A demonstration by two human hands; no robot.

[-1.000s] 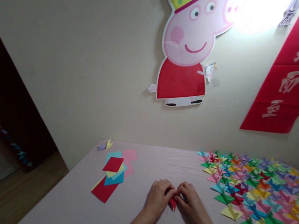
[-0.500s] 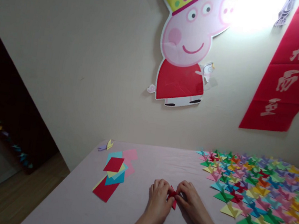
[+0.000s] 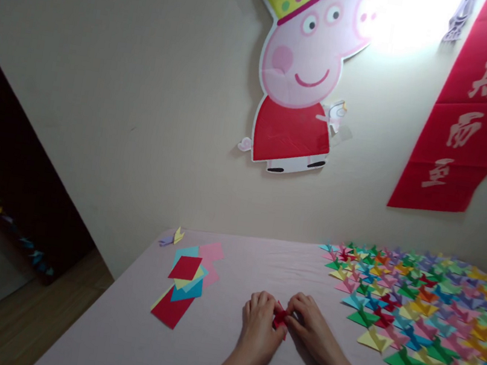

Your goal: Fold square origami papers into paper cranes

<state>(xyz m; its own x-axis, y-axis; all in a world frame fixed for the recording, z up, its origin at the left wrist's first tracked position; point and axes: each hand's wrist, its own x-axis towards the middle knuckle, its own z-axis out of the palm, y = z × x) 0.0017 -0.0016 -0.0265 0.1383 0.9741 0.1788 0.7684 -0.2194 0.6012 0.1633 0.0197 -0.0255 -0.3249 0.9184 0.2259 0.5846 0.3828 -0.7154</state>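
A small piece of folded red paper [image 3: 280,318] is pinched between my two hands, low over the pale pink tabletop [image 3: 132,343]. My left hand [image 3: 259,325] grips its left side with thumb and fingers. On the other side, my right hand [image 3: 311,327] holds its right edge with fingertips closed. Part of the paper is hidden behind my fingers. To the left of my hands lie loose square sheets: a red sheet [image 3: 185,268], a blue sheet [image 3: 189,291] and a pink sheet [image 3: 212,251], overlapping with others.
Rows of folded paper cranes [image 3: 431,332] in many colours cover the table's right side. A yellow crane [image 3: 178,235] and a purple one [image 3: 166,241] sit at the back left corner. The wall behind carries a pig cutout [image 3: 295,129] and a red banner [image 3: 452,134].
My left thumb has shifted slightly over the lower part of the red paper, covering more of it. Both hands stay in nearly the same place; the view has moved a little.
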